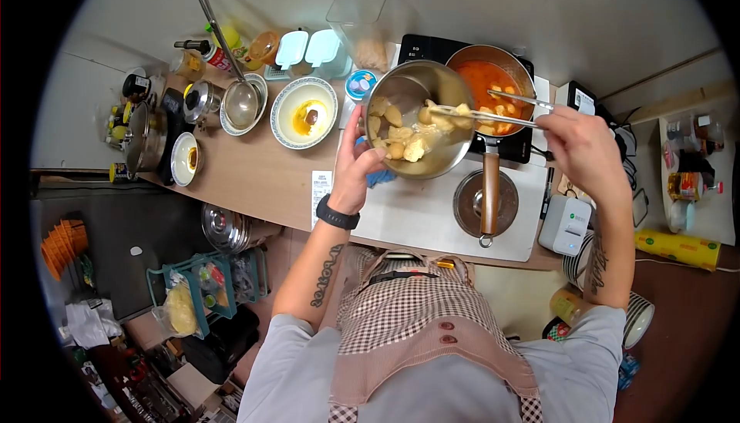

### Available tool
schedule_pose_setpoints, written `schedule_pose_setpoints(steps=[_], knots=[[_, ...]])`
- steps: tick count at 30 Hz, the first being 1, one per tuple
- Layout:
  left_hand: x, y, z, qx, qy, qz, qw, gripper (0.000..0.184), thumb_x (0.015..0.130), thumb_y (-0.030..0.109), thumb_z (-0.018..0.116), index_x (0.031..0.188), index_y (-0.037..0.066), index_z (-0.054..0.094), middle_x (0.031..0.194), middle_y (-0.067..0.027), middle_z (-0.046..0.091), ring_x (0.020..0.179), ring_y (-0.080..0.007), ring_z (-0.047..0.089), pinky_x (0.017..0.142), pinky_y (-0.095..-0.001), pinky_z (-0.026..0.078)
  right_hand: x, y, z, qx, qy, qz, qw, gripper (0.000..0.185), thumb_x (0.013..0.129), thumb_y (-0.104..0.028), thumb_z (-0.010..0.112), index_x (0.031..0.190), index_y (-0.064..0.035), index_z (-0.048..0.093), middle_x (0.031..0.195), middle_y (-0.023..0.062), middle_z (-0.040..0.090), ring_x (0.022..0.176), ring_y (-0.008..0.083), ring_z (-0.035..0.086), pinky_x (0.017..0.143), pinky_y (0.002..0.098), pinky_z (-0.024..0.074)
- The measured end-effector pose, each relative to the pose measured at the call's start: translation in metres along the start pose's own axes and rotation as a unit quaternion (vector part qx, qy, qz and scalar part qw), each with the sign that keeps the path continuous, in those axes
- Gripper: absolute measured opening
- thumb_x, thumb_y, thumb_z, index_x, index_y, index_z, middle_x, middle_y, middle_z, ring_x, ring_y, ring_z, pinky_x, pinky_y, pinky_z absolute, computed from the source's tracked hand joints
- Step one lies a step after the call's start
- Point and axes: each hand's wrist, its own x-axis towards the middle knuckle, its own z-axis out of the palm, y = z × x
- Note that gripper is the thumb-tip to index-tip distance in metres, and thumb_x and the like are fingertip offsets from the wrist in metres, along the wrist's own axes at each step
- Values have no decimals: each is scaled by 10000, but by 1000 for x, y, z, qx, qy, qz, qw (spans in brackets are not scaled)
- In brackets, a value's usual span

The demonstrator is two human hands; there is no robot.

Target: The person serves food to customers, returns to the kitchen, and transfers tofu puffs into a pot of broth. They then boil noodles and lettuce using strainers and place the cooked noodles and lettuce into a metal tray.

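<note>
My apron [416,330] is nearest. My left hand [361,170] clasps the tilted bowl [439,78] of chunks [416,148], beside the pan [490,52]. My right hand [576,146] is curled round tongs [509,120], tips spread. Overtilting could dump chunks, splashing sauce [476,76]; a loose pinch could drop one. Slip [321,189] and box [566,224] print: too small to read.

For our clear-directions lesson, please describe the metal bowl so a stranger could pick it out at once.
Find the black cooktop bearing a pan of orange-red sauce. Just left of that pan, the left hand holds the metal bowl. Unlike the patterned white bowl further left, it is shiny and contains pale yellow chunks.
</note>
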Motion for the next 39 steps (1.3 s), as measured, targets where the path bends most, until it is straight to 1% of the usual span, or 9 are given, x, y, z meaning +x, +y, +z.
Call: schedule_pose_setpoints(steps=[9, 15, 17, 21, 23, 27, 33, 36, 39], knots=[[-38, -14, -35, 12, 29, -40, 999, 908, 803, 237, 620, 1589, 116, 182, 1449, -105, 430, 1148, -174, 569, 740, -230, 504, -8, 83, 64, -24, -29, 124, 992, 146, 842, -66, 628, 965, -25, 695, 913, 140, 667, 857, 365, 649, 768, 440, 528], [-78, -21, -42, -33, 24, -99, 994, 828, 835, 257, 608, 1558, 99, 237, 1462, -93, 442, 1231, -196, 530, 884, -311, 515, -18, 66, 65, 7, 69, 205, 976, 210, 850, -93, 639, 1047, -35, 682, 990, 150, 664, 900, 368, 647, 800, 436, 526], [-94, -28, -49, -33, 14, -136, 990, 831, 831, 256, 611, 1554, 74, 245, 1498, -106, 411, 1347, -238, 439, 1058, -371, 419, -49, 51, 53, 78, 104, 247, 960, 264, 852, -99, 658, 1103, -18, 659, 974, 138, 650, 838, 326, 652, 772, 377, 524], [-109, -40, -61, -3, -77, -213, 974, 875, 794, 256, 644, 1547, 37, 256, 1536, -124, 371, 1413, -259, 363, 1155, -394, 306, -151, 11, 69, 236, 228, 336, 883, 312, 885, -67, 671, 1176, 36, 622, 898, 58, 626, 780, 143, 620, 712, 265, 504], [-113, -49, -62, 15, -142, -256, 956, 902, 774, 265, 660, 1543, 25, 256, 1532, -132, 375, 1410, -265, 369, 1158, -392, 304, -212, -27, 91, 397, 331, 422, 744, 332, 909, -43, 653, 1227, 32, 595, 945, 29, 622, 777, 104, 602, 702, 236, 493], [-120, -72, -43, 17, -291, -365, 884, 892, 777, 221, 652, 1545, 14, 248, 1524, -150, 385, 1412, -273, 368, 1166, -382, 299, -315, -131, 106, 382, 400, 575, 603, 337, 927, -42, 639, 1252, 19, 576, 937, 28, 617, 667, 81, 597, 567, 218, 461], [-149, -152, 45, 67, -464, -472, 746, 840, 892, 143, 608, 1593, 154, 145, 1395, -132, 483, 1121, -188, 588, 879, -314, 545, -386, -259, 131, 340, 423, 710, 448, 232, 922, -66, 645, 1142, -15, 593, 843, 3, 575, 608, 92, 597, 484, 219, 450], [-168, -204, 94, 101, -475, -496, 720, 875, 887, 121, 605, 1599, 174, 99, 1318, -124, 514, 1061, -178, 608, 839, -320, 558, -403, -286, 161, 307, 418, 746, 418, 207, 901, -76, 671, 1085, -16, 595, 830, 4, 567, 629, 90, 596, 510, 234, 453], [-182, -250, 129, 121, -475, -490, 720, 872, 888, 105, 613, 1598, 160, 111, 1140, -109, 597, 950, -165, 625, 792, -305, 543, -424, -281, 214, 158, 317, 776, 521, 248, 871, -130, 702, 1062, -6, 603, 807, 50, 575, 667, 156, 613, 573, 305, 480]])
